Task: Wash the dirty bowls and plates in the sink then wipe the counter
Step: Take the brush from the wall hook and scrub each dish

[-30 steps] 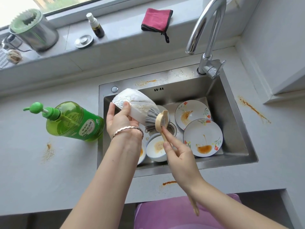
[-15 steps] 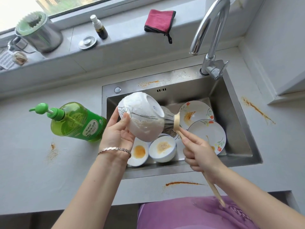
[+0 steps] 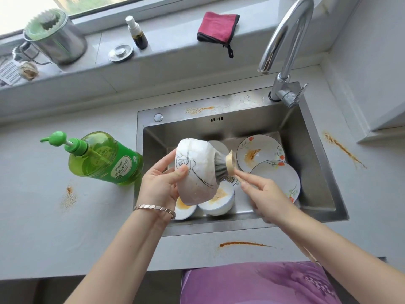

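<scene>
My left hand (image 3: 161, 183) grips a soapy white bowl (image 3: 197, 172) with a black rose drawing, held over the steel sink (image 3: 317, 150). My right hand (image 3: 260, 189) holds the wooden handle of a dish brush (image 3: 222, 166), whose grey bristles press against the bowl's outside. Below in the sink sit two dirty bowls with orange residue (image 3: 219, 200) (image 3: 184, 210). Two flowered plates (image 3: 258, 152) (image 3: 278, 178) with orange stains lie at the right of the sink.
A green dish soap pump bottle (image 3: 105, 159) stands on the counter left of the sink. Orange stains mark the counter (image 3: 243, 244) (image 3: 341, 148) (image 3: 69, 197). A red cloth (image 3: 217, 26), spray bottle (image 3: 138, 34), sink plug (image 3: 120, 53) and metal can (image 3: 54, 36) sit on the sill. The tap (image 3: 285, 44) arches over the sink.
My left hand has turned the bowl so its bottom faces up and right. The brush has slid along the bowl's outside, and my right hand has shifted right.
</scene>
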A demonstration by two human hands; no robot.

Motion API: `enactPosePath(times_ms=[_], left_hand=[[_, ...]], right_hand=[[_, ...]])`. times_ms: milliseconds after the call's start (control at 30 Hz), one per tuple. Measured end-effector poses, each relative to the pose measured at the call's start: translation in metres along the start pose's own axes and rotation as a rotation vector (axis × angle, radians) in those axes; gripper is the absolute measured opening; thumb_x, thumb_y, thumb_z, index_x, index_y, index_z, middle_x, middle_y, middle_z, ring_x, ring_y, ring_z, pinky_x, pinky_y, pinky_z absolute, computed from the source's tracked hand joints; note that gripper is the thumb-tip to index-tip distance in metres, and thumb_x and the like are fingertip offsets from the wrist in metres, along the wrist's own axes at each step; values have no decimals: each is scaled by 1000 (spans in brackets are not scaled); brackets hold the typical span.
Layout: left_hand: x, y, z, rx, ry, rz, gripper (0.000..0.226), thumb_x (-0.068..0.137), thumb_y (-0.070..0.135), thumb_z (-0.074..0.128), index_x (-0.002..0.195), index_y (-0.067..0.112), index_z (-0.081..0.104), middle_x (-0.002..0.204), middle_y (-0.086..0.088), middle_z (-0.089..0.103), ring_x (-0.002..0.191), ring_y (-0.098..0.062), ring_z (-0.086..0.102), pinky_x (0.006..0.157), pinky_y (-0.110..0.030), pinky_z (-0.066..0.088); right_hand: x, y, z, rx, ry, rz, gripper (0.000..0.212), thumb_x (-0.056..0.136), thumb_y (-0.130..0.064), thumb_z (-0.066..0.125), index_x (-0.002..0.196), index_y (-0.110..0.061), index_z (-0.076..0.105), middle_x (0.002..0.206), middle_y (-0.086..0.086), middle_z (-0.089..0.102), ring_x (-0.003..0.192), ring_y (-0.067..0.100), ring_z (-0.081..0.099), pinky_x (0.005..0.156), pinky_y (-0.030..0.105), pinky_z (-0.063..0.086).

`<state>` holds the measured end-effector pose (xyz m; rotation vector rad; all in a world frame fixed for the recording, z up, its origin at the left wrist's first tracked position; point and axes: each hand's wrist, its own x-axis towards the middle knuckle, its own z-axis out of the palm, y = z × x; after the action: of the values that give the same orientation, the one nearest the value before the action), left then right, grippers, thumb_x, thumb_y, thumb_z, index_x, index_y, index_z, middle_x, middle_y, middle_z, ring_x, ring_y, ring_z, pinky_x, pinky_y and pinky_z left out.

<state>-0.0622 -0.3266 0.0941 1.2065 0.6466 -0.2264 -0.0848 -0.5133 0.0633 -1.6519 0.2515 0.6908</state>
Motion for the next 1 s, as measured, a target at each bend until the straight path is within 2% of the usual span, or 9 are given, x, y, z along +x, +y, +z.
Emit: enactPosePath(times_ms=[100,233,400,500,600,733,833,900,1000], left_hand=[[7,2,-5,-15,48,-3,35,84,-12,51,102,15,64,74,-1,73,63,-14,69,51,-23,55],[10,0,-6,-11,64,3,30,85,-10,50,92,14,66,90,-6,68,71,-15,66,57,-23,57],[18,-7,-6,41,109,39,39,82,-12,56,95,23,65,80,-6,69,67,-16,67,51,-23,55],[34,-13,-9,182,135,38,43,79,-11,61,105,23,60,69,-1,71,71,-16,66,62,-27,56],[59,-24,-11,369,117,-50,40,79,-9,63,112,12,59,81,-5,69,82,-23,64,84,-39,52],[103,-44,-11,628,112,-126,25,76,-7,64,93,10,69,83,-6,68,80,-25,63,78,-32,51],[142,-56,-10,846,70,-92,28,73,-5,65,97,9,67,77,0,65,69,-15,59,62,-23,46],[168,-61,-7,967,3,-33,28,71,-5,66,94,13,66,75,2,64,66,-14,58,61,-21,45],[202,-71,-3,1104,-103,62,31,71,-3,66,78,27,61,66,1,61,60,-16,54,60,-25,45]], right_hand=[[-16,1,11,42,-55,-39,41,99,-5,36,136,-23,38,32,-29,39,37,-18,42,41,4,36],[-4,-6,8,53,20,-102,42,99,-5,36,133,-29,39,35,-30,41,40,-16,44,41,3,35],[28,-3,2,-13,45,-1,40,99,-8,37,136,-20,45,31,-31,36,36,-17,41,39,4,34],[46,14,-5,-105,-9,143,38,99,-16,38,134,-28,47,27,-24,34,31,-2,39,32,10,26],[60,36,-18,-161,9,243,38,99,-23,37,133,-33,48,25,-19,33,39,3,25,32,11,21],[76,54,-43,-221,75,272,37,98,-23,36,131,-35,50,27,-17,34,37,1,28,31,11,21],[88,61,-60,-254,100,252,37,98,-23,37,131,-37,49,74,-22,57,61,-3,41,39,9,32],[98,68,-68,-288,102,249,38,98,-22,38,132,-37,48,114,-12,60,85,0,53,58,6,34],[110,81,-75,-312,116,269,38,98,-23,39,132,-37,48,132,-10,53,118,11,51,84,20,36]])
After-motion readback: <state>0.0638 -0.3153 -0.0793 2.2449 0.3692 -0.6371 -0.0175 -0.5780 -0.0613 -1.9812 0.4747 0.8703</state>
